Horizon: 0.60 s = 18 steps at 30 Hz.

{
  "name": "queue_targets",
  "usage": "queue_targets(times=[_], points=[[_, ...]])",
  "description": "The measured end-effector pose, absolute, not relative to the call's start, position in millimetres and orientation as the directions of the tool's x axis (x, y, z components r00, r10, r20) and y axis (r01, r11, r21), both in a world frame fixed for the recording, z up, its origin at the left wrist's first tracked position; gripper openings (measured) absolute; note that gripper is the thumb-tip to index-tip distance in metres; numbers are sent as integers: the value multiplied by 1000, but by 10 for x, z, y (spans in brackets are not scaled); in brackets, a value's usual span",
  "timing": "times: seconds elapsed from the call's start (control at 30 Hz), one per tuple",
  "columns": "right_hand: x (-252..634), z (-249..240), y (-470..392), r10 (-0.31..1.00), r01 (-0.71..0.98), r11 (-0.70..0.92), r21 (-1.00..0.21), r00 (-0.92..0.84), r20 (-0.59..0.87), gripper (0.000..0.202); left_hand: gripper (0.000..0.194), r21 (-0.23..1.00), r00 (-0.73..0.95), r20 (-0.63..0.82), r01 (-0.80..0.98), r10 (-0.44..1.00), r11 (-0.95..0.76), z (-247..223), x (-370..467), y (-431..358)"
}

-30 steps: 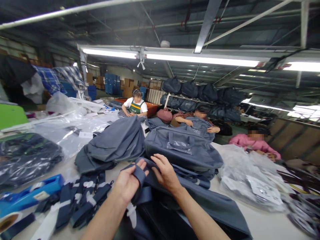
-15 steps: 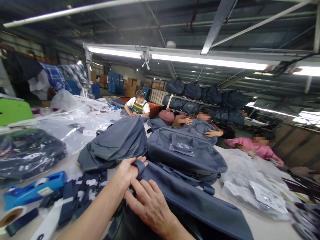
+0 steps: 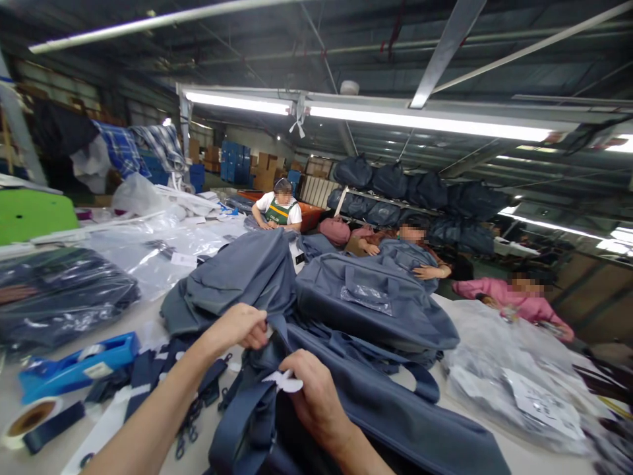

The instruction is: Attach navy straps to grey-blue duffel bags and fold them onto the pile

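Observation:
A dark blue bag [image 3: 395, 389] lies across the near part of the table, its black inside showing at the bottom. My left hand [image 3: 247, 328] is closed on a blue strap at the bag's left end. Just right of it, my right hand [image 3: 314, 389] pinches a small white piece [image 3: 284, 381], next to a looped blue strap [image 3: 247, 409]. Beyond my hands sit two more blue bags, one on the left [image 3: 237, 274] and one on the right [image 3: 370, 303] with a clear packet on its front.
At the left are a blue tape dispenser [image 3: 79, 366], a tape roll [image 3: 32, 422], straps with metal hooks [image 3: 188, 422] and a plastic-wrapped bundle [image 3: 64, 297]. Clear plastic bags [image 3: 514, 376] lie at the right. Several people work across the table; a hand [image 3: 17, 293] shows at the left edge.
My left hand has gone from open fingers in a strap loop to a closed grip. My right hand has taken hold of the white piece. The view has shifted slightly, and the looped strap now shows.

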State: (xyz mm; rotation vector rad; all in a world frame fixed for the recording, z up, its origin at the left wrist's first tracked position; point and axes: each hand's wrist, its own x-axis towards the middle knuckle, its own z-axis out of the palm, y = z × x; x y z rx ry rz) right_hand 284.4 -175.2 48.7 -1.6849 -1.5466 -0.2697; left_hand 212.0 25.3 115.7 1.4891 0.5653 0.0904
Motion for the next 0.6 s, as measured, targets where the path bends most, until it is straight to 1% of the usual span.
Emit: queue_targets(times=[0.03,0.07,0.1,0.13,0.17,0.2,0.23,0.27,0.3,0.33,0.37,0.4,0.43,0.47,0.5,0.57,0.6], points=[[2835,501,-1798,748,823,102,-558,307,589,14,27,963,877,-242,270,415,-10,1189,2092,286],[2820,520,-1845,760,725,112,-679,378,529,13,24,964,890,-175,242,421,-111,1219,2081,290],[2802,541,-1894,767,623,116,-774,439,468,11,16,962,907,-107,199,408,-189,1241,2085,265],[2785,560,-1944,774,523,116,-844,486,407,12,8,950,936,-45,148,349,-274,1253,2105,216],[2772,571,-1995,783,426,113,-898,519,344,15,18,928,969,-4,96,246,-359,1252,2134,149],[2766,573,-2044,785,338,104,-935,549,286,20,32,900,993,6,44,114,-435,1241,2170,74],[2769,565,-2091,777,273,88,-958,583,237,24,41,870,1000,-11,-2,-23,-493,1224,2206,2],[2782,550,-2134,767,231,67,-971,610,198,27,46,844,990,-44,-36,-137,-535,1205,2236,-58],[2803,533,-2173,740,215,49,-975,648,180,30,47,829,977,-65,-61,-204,-556,1191,2257,-102],[2830,522,-2207,700,213,36,-976,692,177,31,48,832,973,-56,-78,-223,-549,1184,2266,-126],[2860,523,-2237,658,214,29,-976,731,180,32,49,853,978,-14,-96,-206,-513,1185,2266,-131],[2886,540,-2263,636,213,24,-977,751,179,32,50,871,981,43,-130,-191,-475,1192,2259,-123],[2906,575,-2285,640,207,21,-978,749,172,32,52,881,978,94,-169,-186,-442,1200,2248,-107],[2917,623,-2305,671,210,30,-977,720,175,33,53,879,971,123,-202,-204,-431,1203,2238,-90],[2915,676,-2320,729,222,41,-974,660,181,34,53,869,962,123,-223,-244,-442,1195,2232,-77],[2875,752,-2337,882,277,71,-958,432,190,34,53,824,943,58,-230,-327,-518,1139,2239,-72],[2838,757,-2338,941,309,99,-946,281,191,36,50,798,939,27,-227,-343,-558,1090,2254,-78]])
